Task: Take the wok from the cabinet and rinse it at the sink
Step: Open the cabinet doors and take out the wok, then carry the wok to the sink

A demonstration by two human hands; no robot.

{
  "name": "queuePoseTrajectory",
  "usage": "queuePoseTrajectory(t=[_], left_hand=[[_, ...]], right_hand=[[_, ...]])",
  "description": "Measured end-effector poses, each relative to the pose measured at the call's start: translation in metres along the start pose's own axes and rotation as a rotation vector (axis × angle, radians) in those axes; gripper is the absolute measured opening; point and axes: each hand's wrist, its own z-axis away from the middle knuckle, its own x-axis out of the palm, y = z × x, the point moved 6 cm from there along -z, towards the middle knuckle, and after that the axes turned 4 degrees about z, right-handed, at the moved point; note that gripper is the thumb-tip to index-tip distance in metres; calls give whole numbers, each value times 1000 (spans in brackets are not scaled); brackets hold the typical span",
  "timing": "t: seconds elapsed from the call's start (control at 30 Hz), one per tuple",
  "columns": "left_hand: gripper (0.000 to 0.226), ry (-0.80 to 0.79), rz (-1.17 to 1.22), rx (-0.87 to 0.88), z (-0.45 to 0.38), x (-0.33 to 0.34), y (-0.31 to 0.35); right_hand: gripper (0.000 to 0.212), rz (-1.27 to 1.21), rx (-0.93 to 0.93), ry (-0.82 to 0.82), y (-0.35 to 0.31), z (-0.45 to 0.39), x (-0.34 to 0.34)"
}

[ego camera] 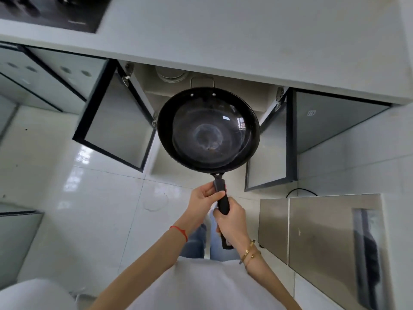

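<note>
A black wok (207,130) with a long black handle hangs in the air in front of the open cabinet (152,86), its bowl facing up and a loop handle on its far rim. My left hand (204,196) grips the handle close to the bowl. My right hand (231,221) grips the handle further back, near its end. Both cabinet doors (118,126) stand swung open. No sink is in view.
A pale countertop (245,41) runs above the cabinet, with a dark cooktop (55,12) at the far left. Stacked dishes (171,74) sit inside the cabinet. A steel-fronted unit (324,231) stands at my right. White floor tiles (100,209) lie below.
</note>
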Motion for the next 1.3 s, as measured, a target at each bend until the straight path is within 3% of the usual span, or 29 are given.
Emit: queuePoseTrajectory(t=[0.33, 0.67, 1.0, 1.2, 1.3], left_hand=[[29, 105, 144, 145, 16, 29, 47], [29, 291, 331, 339, 30, 12, 80], [36, 616, 469, 435, 59, -87, 93], [31, 741, 530, 492, 77, -191, 113], [31, 790, 546, 506, 92, -254, 127]], right_hand=[[22, 128, -238, -87, -59, -5, -45], [13, 226, -396, -325, -107, -23, -34], [15, 399, -559, -589, -169, -10, 60], [20, 447, -627, -704, -216, 6, 165], [12, 467, -646, -743, -242, 21, 228]])
